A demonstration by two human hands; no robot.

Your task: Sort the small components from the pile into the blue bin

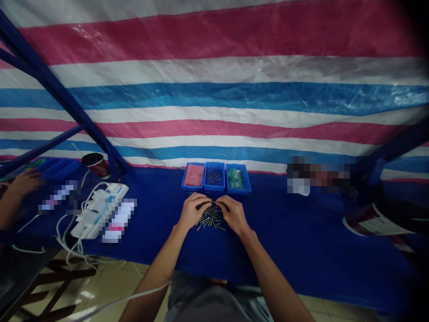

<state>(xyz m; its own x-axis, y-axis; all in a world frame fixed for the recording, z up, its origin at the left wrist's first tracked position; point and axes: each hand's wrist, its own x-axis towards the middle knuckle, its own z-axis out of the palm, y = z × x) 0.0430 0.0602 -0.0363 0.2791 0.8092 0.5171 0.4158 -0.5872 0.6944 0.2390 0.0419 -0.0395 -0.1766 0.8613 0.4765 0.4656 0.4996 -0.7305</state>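
- just below the fingertips, a loose heap of slender brassy rods [210, 218]
- either side, left hand [194, 210] and right hand [233, 212], fingers curled, tips nearly meeting; any grip i cannot tell
- beyond the fingers, three rectangular blue plastic bins [214, 188]

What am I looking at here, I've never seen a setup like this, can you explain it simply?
There's no machine: a person works bare-handed, and this single picture comes from a camera on their head, looking forward and down. On the blue table lies a pile of thin pieces. The left hand and right hand are at it, fingertips close together; anything pinched is too small to identify. Just beyond sit three blue trays holding something pink, thin dark pieces and something green. A white power strip lies leftward.
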